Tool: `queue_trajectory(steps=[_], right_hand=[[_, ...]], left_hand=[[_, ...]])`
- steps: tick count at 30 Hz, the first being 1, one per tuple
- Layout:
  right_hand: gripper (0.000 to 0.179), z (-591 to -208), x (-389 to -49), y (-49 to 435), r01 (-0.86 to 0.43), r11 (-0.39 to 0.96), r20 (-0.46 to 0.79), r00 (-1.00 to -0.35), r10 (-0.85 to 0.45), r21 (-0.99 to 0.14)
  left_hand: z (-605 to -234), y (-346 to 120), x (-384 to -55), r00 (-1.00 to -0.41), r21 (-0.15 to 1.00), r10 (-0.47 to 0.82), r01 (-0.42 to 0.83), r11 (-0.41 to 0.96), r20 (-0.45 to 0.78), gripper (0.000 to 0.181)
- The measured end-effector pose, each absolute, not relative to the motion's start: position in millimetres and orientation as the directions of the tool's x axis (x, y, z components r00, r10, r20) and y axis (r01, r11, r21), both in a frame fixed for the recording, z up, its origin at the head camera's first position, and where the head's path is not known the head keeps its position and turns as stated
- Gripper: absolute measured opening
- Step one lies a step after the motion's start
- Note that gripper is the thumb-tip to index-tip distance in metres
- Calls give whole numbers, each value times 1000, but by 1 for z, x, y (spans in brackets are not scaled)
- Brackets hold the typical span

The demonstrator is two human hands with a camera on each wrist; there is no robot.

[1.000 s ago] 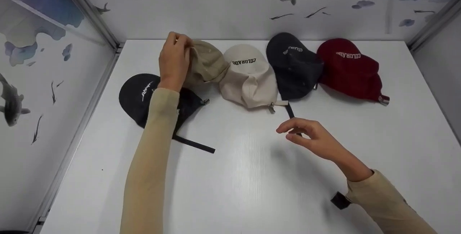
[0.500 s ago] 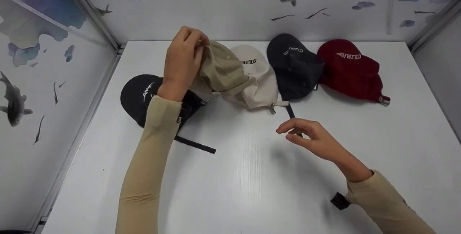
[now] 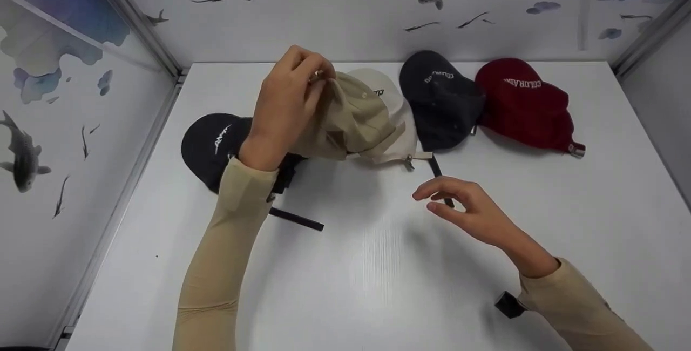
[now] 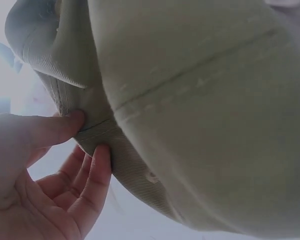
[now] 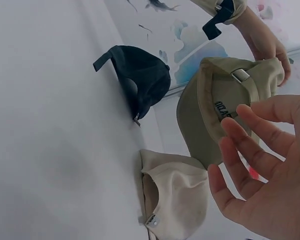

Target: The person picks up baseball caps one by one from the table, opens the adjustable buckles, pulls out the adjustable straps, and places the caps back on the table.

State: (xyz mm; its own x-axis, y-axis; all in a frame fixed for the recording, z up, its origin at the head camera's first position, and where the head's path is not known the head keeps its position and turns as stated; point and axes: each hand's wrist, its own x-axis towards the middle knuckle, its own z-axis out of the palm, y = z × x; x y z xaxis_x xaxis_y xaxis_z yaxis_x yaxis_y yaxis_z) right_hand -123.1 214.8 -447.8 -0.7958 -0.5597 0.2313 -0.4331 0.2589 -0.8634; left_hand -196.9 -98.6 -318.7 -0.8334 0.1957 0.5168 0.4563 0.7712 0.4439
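My left hand (image 3: 283,108) pinches the fabric of a khaki baseball cap (image 3: 353,116) and holds it raised over the table. In the left wrist view the thumb and fingers grip the cap's edge (image 4: 135,170). Seen from the right wrist, the cap's inside, a metal strap buckle (image 5: 241,75) and the brim (image 5: 190,120) show. Behind and partly covered by it lies a cream cap (image 3: 407,119). My right hand (image 3: 469,210) hovers with relaxed, slightly bent fingers and holds nothing. It is nearest to a dark strap (image 3: 436,167).
A black cap (image 3: 208,143) lies at the left, partly behind the left forearm, its strap (image 3: 297,218) stretched over the white table (image 3: 367,286). Navy (image 3: 442,102) and dark red (image 3: 523,102) caps lie at the back right. Printed panels (image 3: 345,16) stand behind and at the left.
My left hand has lifted the khaki cap from beside the black cap and carried it rightward and towards me, partly covering the cream cap. The right hand has stayed almost still.
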Motion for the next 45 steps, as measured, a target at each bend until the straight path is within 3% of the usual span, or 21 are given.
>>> queue_trajectory(steps=[12, 17, 20, 23, 29, 32, 38, 45], right_hand=[[35, -431, -111, 199, -675, 239, 559, -722, -408, -698], [12, -426, -106, 188, -791, 159, 749, -611, -256, -591], [26, -423, -104, 180, -840, 156, 816, -542, -199, -520], [38, -421, -103, 176, -859, 209, 840, -505, -199, -467], [52, -419, -99, 172, -845, 343, 819, -507, -269, -410], [43, -420, -100, 171, -844, 393, 818, -493, -296, -366], [8, -423, -107, 174, -848, 402, 818, -482, -313, -346], [25, -429, -111, 181, -831, 363, 772, -539, -336, -422]], left_hand=[[-306, -84, -171, -791, 401, 275, 535, 743, 546, 10], [-305, -79, -163, -777, 411, 322, 578, 705, 542, 11], [-305, -76, -157, -766, 421, 350, 606, 675, 540, 10], [-305, -73, -152, -759, 434, 382, 627, 647, 527, 10], [-313, -64, -149, -752, 451, 434, 650, 612, 496, 9], [-318, -61, -149, -751, 457, 447, 655, 602, 487, 8], [-330, -54, -150, -746, 455, 494, 665, 592, 447, 8], [-346, -51, -158, -761, 457, 500, 648, 610, 412, 9]])
